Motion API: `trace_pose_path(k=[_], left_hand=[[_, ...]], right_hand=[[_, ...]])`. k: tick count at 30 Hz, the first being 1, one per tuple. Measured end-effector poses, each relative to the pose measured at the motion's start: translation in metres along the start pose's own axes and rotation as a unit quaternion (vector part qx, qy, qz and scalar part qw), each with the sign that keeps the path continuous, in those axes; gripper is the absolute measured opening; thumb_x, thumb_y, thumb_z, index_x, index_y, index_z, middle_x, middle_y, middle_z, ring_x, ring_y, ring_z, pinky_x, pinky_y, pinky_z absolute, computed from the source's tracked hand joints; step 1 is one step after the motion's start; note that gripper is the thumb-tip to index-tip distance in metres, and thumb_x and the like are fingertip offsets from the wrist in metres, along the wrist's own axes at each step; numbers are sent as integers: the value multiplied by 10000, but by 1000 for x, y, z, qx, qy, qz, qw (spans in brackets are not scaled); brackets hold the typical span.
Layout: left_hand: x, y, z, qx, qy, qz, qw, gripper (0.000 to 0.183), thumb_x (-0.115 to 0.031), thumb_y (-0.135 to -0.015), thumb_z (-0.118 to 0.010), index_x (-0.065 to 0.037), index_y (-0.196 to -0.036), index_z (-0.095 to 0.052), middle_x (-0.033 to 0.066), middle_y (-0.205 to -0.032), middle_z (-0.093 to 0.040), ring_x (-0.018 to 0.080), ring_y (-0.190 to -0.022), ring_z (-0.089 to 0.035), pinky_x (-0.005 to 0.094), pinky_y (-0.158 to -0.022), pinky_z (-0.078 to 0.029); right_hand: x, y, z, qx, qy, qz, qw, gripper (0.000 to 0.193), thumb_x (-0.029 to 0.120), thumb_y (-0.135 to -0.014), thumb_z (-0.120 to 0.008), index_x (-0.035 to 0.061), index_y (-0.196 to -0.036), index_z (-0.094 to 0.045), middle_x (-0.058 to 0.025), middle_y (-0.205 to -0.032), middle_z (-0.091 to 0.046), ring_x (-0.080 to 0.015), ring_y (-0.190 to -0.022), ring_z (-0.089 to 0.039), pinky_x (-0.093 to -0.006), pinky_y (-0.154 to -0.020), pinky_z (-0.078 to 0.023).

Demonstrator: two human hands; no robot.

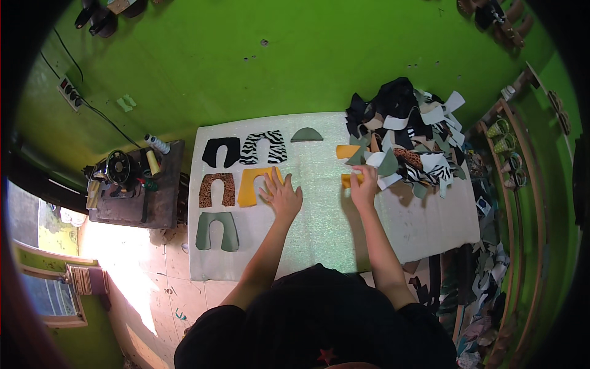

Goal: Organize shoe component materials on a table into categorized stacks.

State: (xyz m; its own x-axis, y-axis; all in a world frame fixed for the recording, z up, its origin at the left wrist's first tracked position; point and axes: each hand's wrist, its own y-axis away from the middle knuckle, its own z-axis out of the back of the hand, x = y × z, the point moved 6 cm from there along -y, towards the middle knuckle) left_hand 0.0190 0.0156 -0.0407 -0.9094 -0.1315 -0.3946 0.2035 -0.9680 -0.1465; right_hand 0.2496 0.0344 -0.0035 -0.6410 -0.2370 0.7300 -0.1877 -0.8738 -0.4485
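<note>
My left hand (284, 197) has its fingers spread, and the fingertips rest on the right side of a yellow U-shaped cut piece (247, 189). Around it lie similar pieces: black (215, 151), zebra-striped (251, 150), leopard-print (209, 190) and grey-green (206, 230). My right hand (364, 187) is pinched at a small yellow scrap (346, 181), partly hidden by the fingers, at the left edge of the scrap pile. Another yellow scrap (347, 151) lies just beyond it. A green half-round piece (306, 135) sits at the table's far side.
A heap of mixed scraps (424, 132) covers the far right of the whitish table (307, 240). At the left stands a sewing machine (120, 175) on a dark stand, with thread cones (158, 144) beside it. A wooden rack (516, 215) with footwear lines the right wall.
</note>
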Motion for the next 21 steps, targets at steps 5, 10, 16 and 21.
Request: trace_pose_path(k=[5,10,16,21], left_hand=[[-17,0,-16,39,-3,29,999,504,-296,-737,-586,-100,-1188,-472,194,-1407,-115,388,-1314,21,657,-955,-20],[-63,1,-32,58,16,-13,998,489,-293,-738,-593,-102,-1172,-475,196,-1403,-126,388,-1314,12,652,-960,-31],[-142,15,-60,80,51,-89,991,470,-275,-733,-602,-112,-1157,-480,193,-1384,-165,381,-1309,-44,633,-966,-85],[-175,6,-86,122,86,-133,980,444,-242,-732,-598,-107,-1143,-498,166,-1331,-279,346,-1279,-169,535,-997,-176]], right_hand=[[6,-68,57,-62,61,41,995,214,85,-722,-581,63,-932,-544,-127,-973,-499,-329,-966,-433,-401,-851,-345],[10,-133,83,-75,162,110,978,249,87,-730,-561,62,-975,-524,-117,-1016,-505,-327,-1002,-428,-411,-852,-355],[-39,-163,70,91,356,134,920,415,176,-744,-598,56,-1129,-496,-111,-1216,-471,-291,-1247,-291,-538,-1008,-188],[-66,-152,81,216,426,102,872,372,318,-742,-618,92,-1036,-610,-44,-1169,-521,-248,-1283,-244,-623,-1001,-14]])
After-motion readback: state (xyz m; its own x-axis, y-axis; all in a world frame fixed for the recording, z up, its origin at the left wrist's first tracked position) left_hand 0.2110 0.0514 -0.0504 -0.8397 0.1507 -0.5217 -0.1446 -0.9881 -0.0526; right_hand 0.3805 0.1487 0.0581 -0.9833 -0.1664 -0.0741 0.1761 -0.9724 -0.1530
